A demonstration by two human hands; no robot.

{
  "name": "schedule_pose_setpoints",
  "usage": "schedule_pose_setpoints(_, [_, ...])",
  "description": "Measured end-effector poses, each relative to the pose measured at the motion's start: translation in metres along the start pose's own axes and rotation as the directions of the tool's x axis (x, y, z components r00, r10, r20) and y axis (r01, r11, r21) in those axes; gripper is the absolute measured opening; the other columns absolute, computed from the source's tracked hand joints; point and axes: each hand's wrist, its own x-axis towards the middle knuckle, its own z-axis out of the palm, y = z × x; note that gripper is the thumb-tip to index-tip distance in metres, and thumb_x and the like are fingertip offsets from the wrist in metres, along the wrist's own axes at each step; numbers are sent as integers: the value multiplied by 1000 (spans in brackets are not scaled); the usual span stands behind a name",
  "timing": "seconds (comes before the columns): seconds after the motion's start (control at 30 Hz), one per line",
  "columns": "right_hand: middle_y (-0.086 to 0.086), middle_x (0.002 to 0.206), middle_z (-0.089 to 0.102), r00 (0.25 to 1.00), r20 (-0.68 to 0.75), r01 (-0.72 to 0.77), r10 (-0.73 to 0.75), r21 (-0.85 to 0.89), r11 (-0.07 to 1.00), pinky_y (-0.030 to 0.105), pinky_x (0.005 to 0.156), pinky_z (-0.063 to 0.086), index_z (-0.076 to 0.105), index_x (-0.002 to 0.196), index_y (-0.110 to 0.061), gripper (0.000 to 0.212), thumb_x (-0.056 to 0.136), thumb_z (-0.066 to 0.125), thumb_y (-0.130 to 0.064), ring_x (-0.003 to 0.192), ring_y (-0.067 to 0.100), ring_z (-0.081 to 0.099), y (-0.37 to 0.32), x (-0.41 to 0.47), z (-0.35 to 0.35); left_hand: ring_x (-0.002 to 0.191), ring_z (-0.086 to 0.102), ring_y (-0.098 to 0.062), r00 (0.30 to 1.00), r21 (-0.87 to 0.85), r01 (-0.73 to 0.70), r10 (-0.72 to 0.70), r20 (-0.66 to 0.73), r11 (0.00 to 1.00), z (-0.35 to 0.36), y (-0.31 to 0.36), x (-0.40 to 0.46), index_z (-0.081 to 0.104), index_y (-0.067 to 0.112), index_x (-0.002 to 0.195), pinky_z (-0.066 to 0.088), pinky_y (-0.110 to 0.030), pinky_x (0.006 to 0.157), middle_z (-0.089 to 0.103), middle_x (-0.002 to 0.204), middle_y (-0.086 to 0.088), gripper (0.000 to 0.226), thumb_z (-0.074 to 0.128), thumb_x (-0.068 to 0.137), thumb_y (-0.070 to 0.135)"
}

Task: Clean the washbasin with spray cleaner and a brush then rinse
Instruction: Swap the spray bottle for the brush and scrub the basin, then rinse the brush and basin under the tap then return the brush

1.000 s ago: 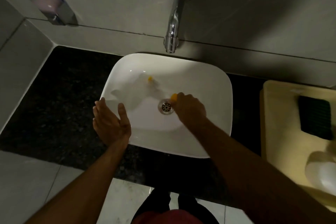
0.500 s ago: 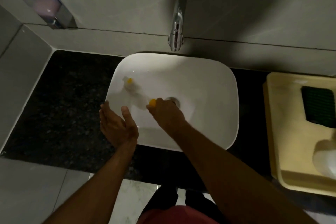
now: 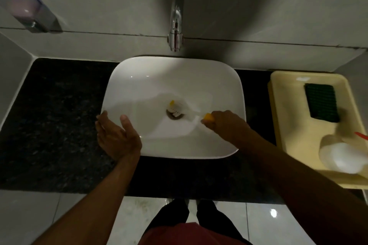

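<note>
Head view, washbasin (image 3: 219, 89) as landmark: left of it, dark speckled counter (image 3: 55, 121); at its near-left rim, left hand (image 3: 117, 137) spread flat, bracing. Inside, brush (image 3: 175, 108) now over the drain, swung back from the left wall a moment ago, so scrubbing mid-way, rinse not yet begun. Right hand (image 3: 227, 125) closed around its yellow-tipped handle. Right of it, yellow tray (image 3: 286, 125) with green scrubber (image 3: 320, 103). Above, dry tap (image 3: 176, 16) on grey tiles.

Dim grey tiled wall (image 3: 258, 6), black speckled counter (image 3: 55, 125), pale glossy floor (image 3: 268, 223).
</note>
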Motion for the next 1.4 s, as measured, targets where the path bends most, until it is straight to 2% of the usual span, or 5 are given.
schedule_pose_setpoints(0.37, [3, 75, 60, 968, -129, -172, 217, 292, 941, 37, 63, 53, 53, 83, -16, 53, 89, 42, -67, 67, 20, 60, -18, -74, 0, 142, 38, -37, 1000, -3, -4, 4, 22, 1000, 3, -4, 1, 41, 9, 145, 29, -48, 112, 42, 152, -21, 64, 28, 100, 54])
schedule_pose_setpoints(0.63, [0, 50, 32, 918, 271, -316, 290, 941, 119, 23, 43, 26, 44, 78, -16, 52, 85, 54, -66, 40, 15, 29, -31, -96, -15, 135, 44, -30, 913, -275, -252, 322, 250, 928, -16, 88, 21, 51, 8, 137, 20, -57, 118, 54, 141, -11, 48, 60, 96, 29])
schedule_pose_setpoints(0.83, [1, 46, 44, 904, 317, -354, 287, 932, 83, 23, 43, 28, 53, 75, -14, 54, 83, 55, -67, 36, 17, 35, -46, -79, -20, 85, 65, -25, 841, -382, -319, 445, 309, 868, -22, 235, 51, 62, 16, 94, 51, -37, 79, 65, 84, 1, 49, 58, 86, 64])
schedule_pose_setpoints(1.0, [1, 49, 48, 899, 355, -385, 256, 919, 80, 20, 42, 30, 58, 88, -12, 60, 84, 47, -71, 37, 14, 37, -52, -71, -20, 102, 63, -27, 841, -485, 251, 60, 538, 838, 3, 286, 61, 29, 18, 110, 55, -42, 93, 59, 114, -7, 61, 75, 80, 43])
schedule_pose_setpoints(1.4, [-2, 48, 43, 907, 379, -401, 181, 910, 107, 20, 40, 29, 58, 99, -9, 58, 91, 43, -64, 36, 10, 34, -33, -39, -25, 49, 52, -9, 711, -558, 140, 309, 631, 818, 4, 259, 92, 35, 19, 108, 45, -23, 43, 54, 86, -5, 51, 74, 75, 23])
